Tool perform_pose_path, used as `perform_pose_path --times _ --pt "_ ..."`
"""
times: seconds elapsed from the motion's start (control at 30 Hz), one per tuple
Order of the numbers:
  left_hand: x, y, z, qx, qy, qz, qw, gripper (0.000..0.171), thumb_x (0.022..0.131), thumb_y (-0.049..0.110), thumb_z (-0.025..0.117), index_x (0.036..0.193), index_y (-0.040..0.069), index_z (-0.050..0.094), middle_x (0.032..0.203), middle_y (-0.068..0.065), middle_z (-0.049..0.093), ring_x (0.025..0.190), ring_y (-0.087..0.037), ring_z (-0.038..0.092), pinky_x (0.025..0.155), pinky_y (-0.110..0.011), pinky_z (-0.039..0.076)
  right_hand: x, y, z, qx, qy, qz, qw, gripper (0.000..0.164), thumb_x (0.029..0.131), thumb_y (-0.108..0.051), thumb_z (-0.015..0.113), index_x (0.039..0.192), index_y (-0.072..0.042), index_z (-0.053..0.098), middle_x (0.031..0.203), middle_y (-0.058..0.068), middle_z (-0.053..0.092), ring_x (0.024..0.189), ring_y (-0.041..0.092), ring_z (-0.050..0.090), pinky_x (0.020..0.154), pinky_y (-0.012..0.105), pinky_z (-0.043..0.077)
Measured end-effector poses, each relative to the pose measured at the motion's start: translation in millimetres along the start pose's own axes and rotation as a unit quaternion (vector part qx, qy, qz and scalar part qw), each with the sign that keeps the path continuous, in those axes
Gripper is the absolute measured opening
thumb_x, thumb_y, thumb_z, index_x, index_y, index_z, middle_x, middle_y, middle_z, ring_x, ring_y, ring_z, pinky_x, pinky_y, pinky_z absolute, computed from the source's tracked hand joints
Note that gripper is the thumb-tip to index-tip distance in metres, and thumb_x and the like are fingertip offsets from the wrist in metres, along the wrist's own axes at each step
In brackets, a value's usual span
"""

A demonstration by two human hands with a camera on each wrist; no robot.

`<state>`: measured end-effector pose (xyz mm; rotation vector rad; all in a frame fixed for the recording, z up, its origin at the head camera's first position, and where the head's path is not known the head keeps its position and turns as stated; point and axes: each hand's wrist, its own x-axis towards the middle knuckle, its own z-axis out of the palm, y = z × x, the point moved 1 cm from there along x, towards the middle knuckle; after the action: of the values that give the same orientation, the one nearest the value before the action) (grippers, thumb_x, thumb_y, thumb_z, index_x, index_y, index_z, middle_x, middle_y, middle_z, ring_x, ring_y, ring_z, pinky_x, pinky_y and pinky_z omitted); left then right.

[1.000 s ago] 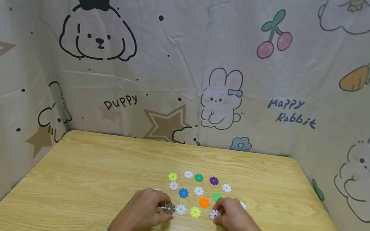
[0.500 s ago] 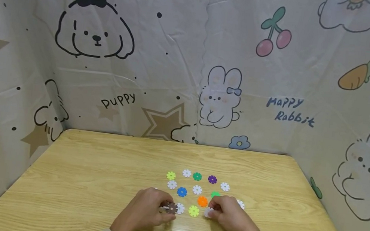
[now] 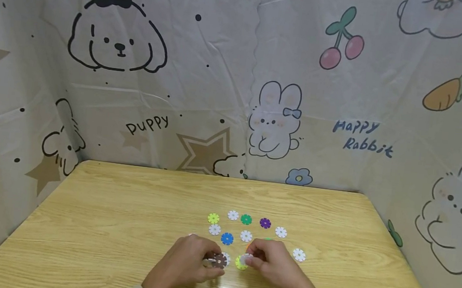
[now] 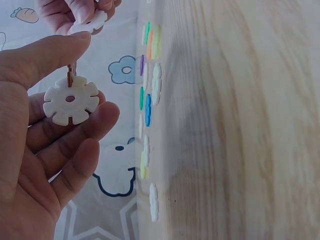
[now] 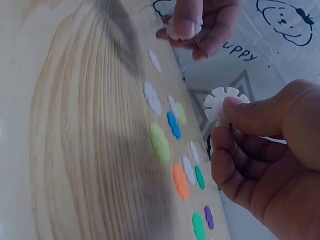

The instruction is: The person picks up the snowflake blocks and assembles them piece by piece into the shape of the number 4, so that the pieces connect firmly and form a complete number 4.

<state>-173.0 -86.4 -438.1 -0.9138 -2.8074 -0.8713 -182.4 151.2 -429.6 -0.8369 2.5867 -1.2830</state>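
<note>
My left hand [image 3: 187, 259] holds a brown notched plastic building disc [image 3: 220, 261] joined at right angles to a white notched disc [image 4: 59, 109]. In the left wrist view the brown one shows edge-on, its rim at a slot of the white one. My right hand [image 3: 279, 264] pinches another white notched disc [image 5: 215, 104] between thumb and fingers, above the table. The two hands are close together, and the discs they hold are apart. Below the right hand's disc lies a lime disc [image 3: 239, 262], partly hidden, with an orange disc [image 5: 180, 181] mostly covered by the hand in the head view.
More loose discs lie flat on the wooden table [image 3: 101, 215]: blue [image 3: 227, 238], dark green [image 3: 246, 219], purple [image 3: 265, 223], lime [image 3: 213, 218] and several white ones, one of them [image 3: 298, 255] at the right. A printed cloth [image 3: 203, 89] hangs behind and at the sides.
My right hand has lifted the white disc off the table and carried it left towards my left hand. The left hand, with its joined discs, has shifted slightly right.
</note>
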Motion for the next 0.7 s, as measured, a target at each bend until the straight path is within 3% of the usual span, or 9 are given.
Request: perform_pose_path --times 0.7 --pt "5.0 3.5 -0.2 -0.022 -0.007 0.010 0.9997 0.023 0.078 0.032 0.086 0.088 0.014 0.076 0.076 0.017 0.065 0.066 0.005 0.054 0.060 -0.019 0.048 9.8 -17.6 14.1 -0.020 -0.023 -0.030 0.999 0.013 0.089 -0.002 0.071 0.081 -0.010 0.066 0.071 -0.009 0.058 0.061 0.002 0.051 0.054 0.023 0.048"
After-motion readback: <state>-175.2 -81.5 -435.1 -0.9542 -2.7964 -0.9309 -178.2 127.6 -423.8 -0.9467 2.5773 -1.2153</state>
